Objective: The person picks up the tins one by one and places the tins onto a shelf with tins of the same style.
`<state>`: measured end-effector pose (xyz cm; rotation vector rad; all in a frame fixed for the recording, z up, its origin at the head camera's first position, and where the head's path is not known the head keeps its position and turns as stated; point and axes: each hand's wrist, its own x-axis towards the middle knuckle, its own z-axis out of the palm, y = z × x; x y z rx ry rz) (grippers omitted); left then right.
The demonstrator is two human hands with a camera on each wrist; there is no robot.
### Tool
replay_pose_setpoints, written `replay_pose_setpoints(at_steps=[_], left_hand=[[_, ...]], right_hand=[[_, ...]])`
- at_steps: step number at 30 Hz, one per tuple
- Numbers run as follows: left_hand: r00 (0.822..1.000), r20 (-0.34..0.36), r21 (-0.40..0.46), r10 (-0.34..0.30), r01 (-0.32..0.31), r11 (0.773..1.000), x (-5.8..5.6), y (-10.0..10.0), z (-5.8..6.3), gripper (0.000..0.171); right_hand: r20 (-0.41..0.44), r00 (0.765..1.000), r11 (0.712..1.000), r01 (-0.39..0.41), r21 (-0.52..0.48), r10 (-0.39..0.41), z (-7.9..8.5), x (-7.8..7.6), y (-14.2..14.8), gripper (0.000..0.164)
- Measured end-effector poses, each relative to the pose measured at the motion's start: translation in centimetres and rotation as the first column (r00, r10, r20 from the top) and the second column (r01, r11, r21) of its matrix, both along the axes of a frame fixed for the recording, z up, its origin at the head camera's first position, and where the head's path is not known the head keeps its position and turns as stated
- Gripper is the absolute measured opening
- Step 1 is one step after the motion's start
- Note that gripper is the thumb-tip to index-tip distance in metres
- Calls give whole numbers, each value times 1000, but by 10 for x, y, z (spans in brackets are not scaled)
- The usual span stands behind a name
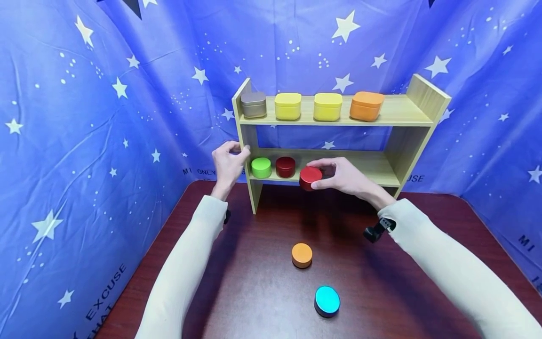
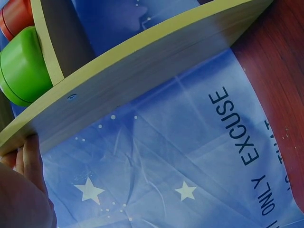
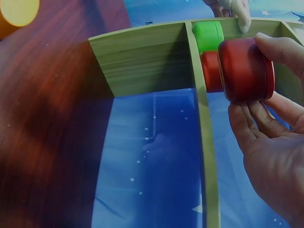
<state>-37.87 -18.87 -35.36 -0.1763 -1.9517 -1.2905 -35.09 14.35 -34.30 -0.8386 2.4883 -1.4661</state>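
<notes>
My right hand (image 1: pixel 345 176) holds a round red tin (image 1: pixel 311 178) between thumb and fingers, at the front edge of the lower shelf board. In the right wrist view that red tin (image 3: pixel 246 70) overlaps a second, darker red tin (image 1: pixel 285 167) standing on the board. Left of them on the same board is a round green tin (image 1: pixel 261 167). My left hand (image 1: pixel 228 162) grips the left side panel of the wooden shelf (image 1: pixel 250 188), its thumb at the front edge near the green tin. In the left wrist view the fingers (image 2: pixel 32 164) lie against the panel's outer face.
On the top board stand a grey tin (image 1: pixel 254 104), two yellow tins (image 1: pixel 288 106) and an orange tin (image 1: pixel 366 106), all rounded-square. A round orange tin (image 1: pixel 302 255) and a round blue tin (image 1: pixel 327 301) sit on the dark red table (image 1: pixel 254 287). Blue star-printed cloth (image 1: pixel 127 155) hangs around the table.
</notes>
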Motion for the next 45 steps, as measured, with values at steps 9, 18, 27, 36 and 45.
replay_pose_setpoints(at_steps=[9, 18, 27, 36, 45], left_hand=[[1000, 1, -7, -4, 4, 1000, -1, -1, -2, 20], [1000, -8, -8, 6, -6, 1000, -3, -1, -4, 20], [1000, -10, -8, 4, -4, 1000, -3, -2, -4, 19], [1000, -15, -17, -3, 3, 1000, -3, -3, -3, 20], [1000, -19, -17, 3, -3, 1000, -2, -3, -3, 18]], right_hand=[[2, 1000, 999, 10, 31, -11, 6, -12, -1, 61], [17, 998, 994, 62, 86, -63, 7, -21, -1, 61], [31, 995, 987, 92, 129, -97, 7, -29, 0, 62], [18, 993, 981, 109, 158, -113, 6, -34, -1, 61], [30, 991, 979, 125, 160, -131, 3, -37, 1, 64]])
